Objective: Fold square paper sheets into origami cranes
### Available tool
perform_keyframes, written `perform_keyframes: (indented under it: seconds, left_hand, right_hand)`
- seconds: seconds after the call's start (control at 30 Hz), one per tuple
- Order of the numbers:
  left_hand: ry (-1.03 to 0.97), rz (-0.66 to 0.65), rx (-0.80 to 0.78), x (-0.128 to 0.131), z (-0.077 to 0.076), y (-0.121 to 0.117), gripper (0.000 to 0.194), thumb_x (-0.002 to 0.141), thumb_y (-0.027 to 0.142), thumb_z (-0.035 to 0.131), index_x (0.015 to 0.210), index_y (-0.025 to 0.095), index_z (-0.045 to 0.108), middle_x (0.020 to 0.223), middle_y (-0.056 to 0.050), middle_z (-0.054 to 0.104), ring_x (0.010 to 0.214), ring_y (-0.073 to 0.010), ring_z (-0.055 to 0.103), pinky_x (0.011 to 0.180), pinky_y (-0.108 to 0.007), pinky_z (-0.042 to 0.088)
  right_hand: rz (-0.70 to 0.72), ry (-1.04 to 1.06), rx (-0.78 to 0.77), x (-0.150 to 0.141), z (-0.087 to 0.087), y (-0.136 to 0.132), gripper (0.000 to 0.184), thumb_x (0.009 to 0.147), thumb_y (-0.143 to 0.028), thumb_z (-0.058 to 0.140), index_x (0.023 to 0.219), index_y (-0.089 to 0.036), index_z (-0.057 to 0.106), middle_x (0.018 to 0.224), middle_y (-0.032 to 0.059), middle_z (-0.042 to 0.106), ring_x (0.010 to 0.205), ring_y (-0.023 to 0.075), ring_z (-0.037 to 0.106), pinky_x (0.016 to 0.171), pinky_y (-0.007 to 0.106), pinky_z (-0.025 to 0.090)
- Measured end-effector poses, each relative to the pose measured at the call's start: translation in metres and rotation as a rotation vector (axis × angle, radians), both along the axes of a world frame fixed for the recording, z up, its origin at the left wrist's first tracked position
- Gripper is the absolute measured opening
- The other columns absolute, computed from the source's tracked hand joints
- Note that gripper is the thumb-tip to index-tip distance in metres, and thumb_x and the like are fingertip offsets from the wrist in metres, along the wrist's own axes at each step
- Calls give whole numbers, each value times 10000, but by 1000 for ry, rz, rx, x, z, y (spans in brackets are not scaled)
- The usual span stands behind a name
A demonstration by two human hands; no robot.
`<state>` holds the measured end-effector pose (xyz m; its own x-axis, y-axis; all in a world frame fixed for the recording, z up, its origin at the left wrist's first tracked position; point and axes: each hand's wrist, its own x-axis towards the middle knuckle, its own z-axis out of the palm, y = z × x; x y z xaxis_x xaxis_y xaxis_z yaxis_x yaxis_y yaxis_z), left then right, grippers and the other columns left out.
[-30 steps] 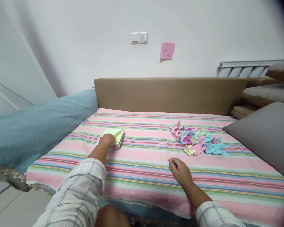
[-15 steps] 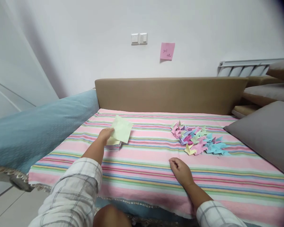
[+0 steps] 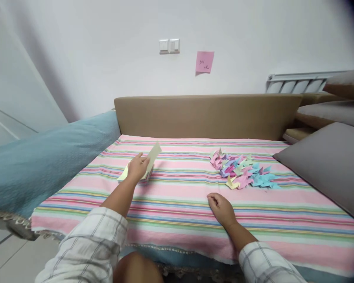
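Note:
My left hand [image 3: 138, 167] holds a pale green square sheet of paper [image 3: 154, 154], tilted up on its edge. Just beneath that hand lies a stack of coloured paper [image 3: 123, 175], yellow on top and partly hidden by the hand. My right hand [image 3: 221, 208] rests on the striped cloth with its fingers curled in; whether anything is inside them is hidden. Beyond it, to the right, sits a cluster of folded paper figures [image 3: 243, 171] in pink, blue, purple, green and yellow.
The striped cloth [image 3: 177, 196] covers the seat. A brown backrest [image 3: 206, 117] runs behind it, with a blue-covered armrest [image 3: 61, 153] at left. Grey cushions [image 3: 327, 157] are piled at right. A pink note [image 3: 204, 62] and light switches [image 3: 169, 46] are on the wall.
The pale green sheet has turned from facing me to nearly edge-on as my left hand rotated over the stack. My right hand stays in place on the cloth.

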<state>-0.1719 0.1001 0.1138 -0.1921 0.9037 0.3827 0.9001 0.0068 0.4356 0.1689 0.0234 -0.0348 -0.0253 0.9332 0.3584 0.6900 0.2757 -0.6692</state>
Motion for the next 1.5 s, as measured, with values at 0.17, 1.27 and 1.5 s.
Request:
perform_keyframes:
  seconds: [0.17,1.27,1.5]
  left_hand:
    - [202,-409,273,50,-15,-43,296,862,333,454,1049,279,677,1348,-71,483,1211,-273,439,1004,-479,337]
    - [126,-548,104,86,-126,-101,228,780,163,570,899,281,725,1117,-56,650,962,-242,585,844,-437,459]
    - [16,-476,16,82,-116,-101,109,751,218,602,762,227,711,1087,-69,657,1026,-241,575,886,-412,460]
  right_hand:
    - [-4,19,39,0,-1,2,230,828,-302,412,868,-203,615,828,45,659,774,194,602,707,299,457]
    - [140,-163,335,2,3,-10,287,658,-159,523,920,-199,631,1131,98,530,1044,259,462,896,421,379]
    - [56,-88,215,2,3,-7,124,746,-250,525,775,-219,641,1077,70,556,1034,240,480,893,397,375]
